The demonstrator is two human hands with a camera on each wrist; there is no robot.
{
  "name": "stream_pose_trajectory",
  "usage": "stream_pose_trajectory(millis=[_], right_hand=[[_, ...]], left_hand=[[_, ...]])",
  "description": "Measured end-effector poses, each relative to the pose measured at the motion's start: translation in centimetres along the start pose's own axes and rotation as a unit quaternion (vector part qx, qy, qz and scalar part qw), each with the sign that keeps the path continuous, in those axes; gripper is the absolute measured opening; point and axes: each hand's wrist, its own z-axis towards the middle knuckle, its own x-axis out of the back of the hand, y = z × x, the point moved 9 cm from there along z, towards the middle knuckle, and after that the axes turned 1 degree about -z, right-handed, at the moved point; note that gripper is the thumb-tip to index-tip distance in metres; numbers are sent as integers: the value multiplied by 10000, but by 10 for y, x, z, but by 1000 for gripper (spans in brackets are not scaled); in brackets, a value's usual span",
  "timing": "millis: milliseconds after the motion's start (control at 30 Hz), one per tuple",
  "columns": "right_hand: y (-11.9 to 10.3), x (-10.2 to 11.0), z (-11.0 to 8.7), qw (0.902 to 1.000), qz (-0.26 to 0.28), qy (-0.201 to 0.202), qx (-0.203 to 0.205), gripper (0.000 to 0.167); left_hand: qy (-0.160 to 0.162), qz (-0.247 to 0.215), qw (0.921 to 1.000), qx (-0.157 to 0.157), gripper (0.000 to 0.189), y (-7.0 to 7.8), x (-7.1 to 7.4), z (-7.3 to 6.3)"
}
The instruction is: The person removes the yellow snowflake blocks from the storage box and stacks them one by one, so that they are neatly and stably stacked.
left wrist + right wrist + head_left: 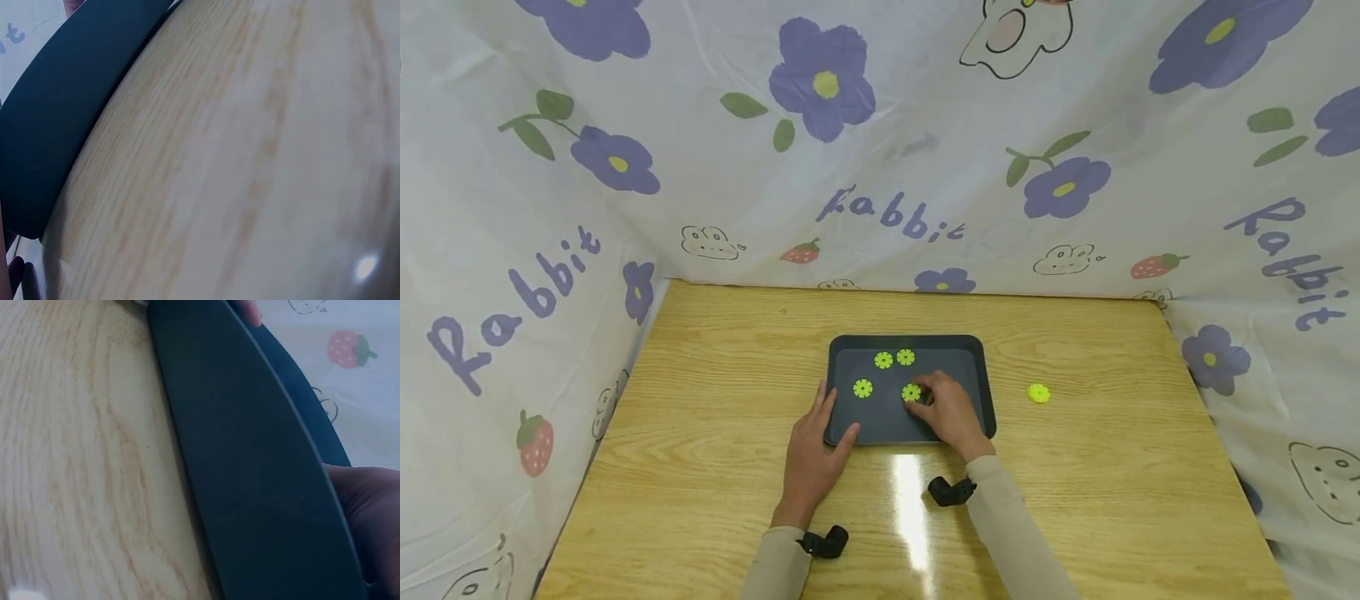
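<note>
A dark rectangular baking tray (pixel 887 429) lies on the wooden table. My left hand (pixel 814 454) is at its front left corner, fingers extended along the left side and thumb spread by the front rim. Inside the tray, my right hand (pixel 951 410) pinches the right edge of a yellow-green notched plastic disc (pixel 911 392) between thumb and fingers. Three similar discs lie in the tray: one disc (pixel 862 388) at left, another disc (pixel 883 360) and a third disc (pixel 906 357) side by side toward the back. In the right wrist view, the tray's outer wall (pixel 250 456) hides most of the hand.
On the table (pixel 1112 467), right of the tray, lies one more yellow-green piece (pixel 1038 393). A white curtain (pixel 887 167) printed with flowers and lettering encloses the table at the back and both sides. Each wrist wears a small black camera (pixel 951 492).
</note>
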Motion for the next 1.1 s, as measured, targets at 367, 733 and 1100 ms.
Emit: stream_pose_trajectory(millis=[367, 733, 1100], right_hand=[[4, 31, -11, 9955, 321, 881, 162, 35], [29, 71, -28, 9854, 527, 1616, -32, 34], [72, 99, -53, 9687, 705, 2336, -462, 35]], left_hand=[[68, 9, 9999, -83, 70, 0, 0, 0], [52, 46, 9999, -102, 72, 1, 0, 1], [17, 49, 10000, -68, 72, -1, 0, 0]])
